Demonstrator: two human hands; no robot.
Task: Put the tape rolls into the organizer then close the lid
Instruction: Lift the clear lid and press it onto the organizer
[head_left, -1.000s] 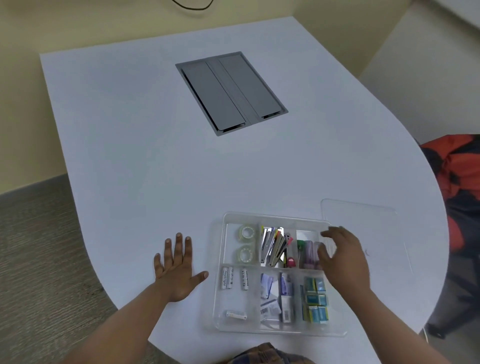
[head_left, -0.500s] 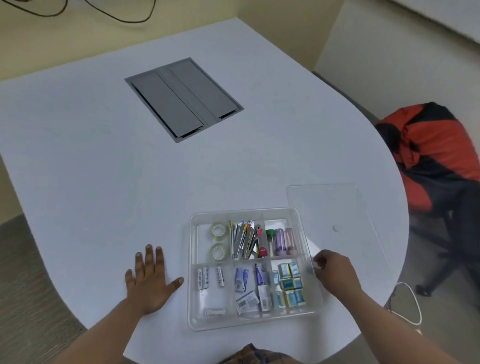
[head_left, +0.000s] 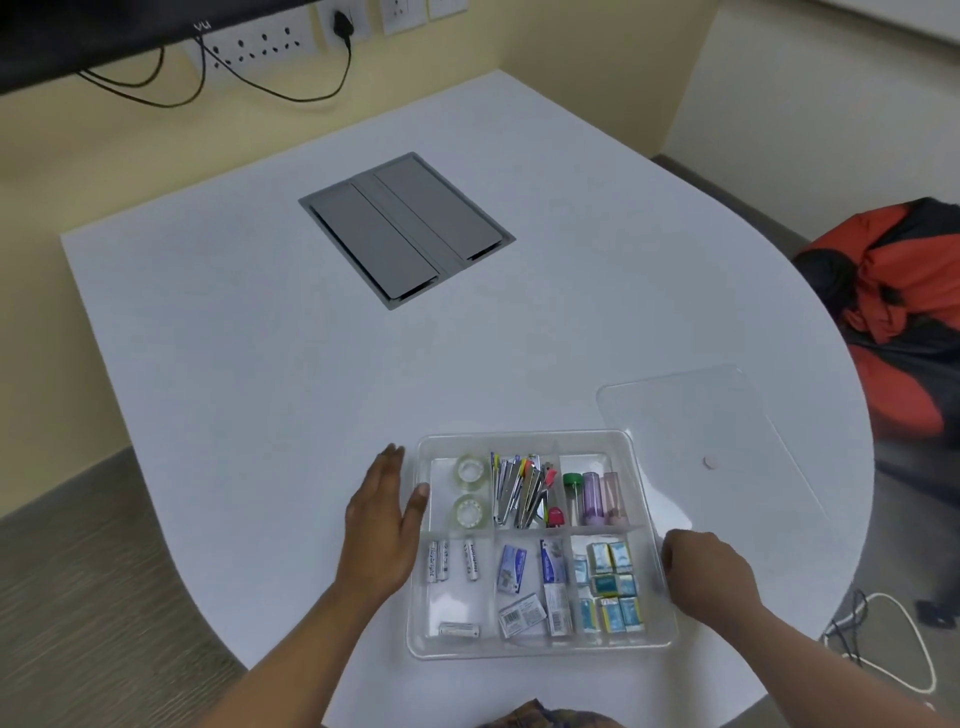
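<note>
The clear organizer (head_left: 655, 519) sits at the table's near edge, its lid off. Two clear tape rolls (head_left: 470, 470) (head_left: 470, 512) lie in its far-left compartment. The clear lid (head_left: 696, 421) lies flat on the table, just right of the organizer. My left hand (head_left: 382, 525) rests flat against the organizer's left wall, fingers apart and thumb at the rim. My right hand (head_left: 706, 574) has its fingers curled where the lid's near-left corner meets the organizer's right wall; the fingertips are hidden.
Other compartments hold batteries (head_left: 449, 561), clips, small tubes and little boxes. A grey cable hatch (head_left: 405, 228) is set into the table further back. An orange and black chair (head_left: 898, 301) stands at the right, and cables (head_left: 883, 649) lie on the floor.
My right hand left the organizer's far-right compartment and curled at its right side by the lid's corner. My left hand slid right from the bare table up against the organizer's left wall.
</note>
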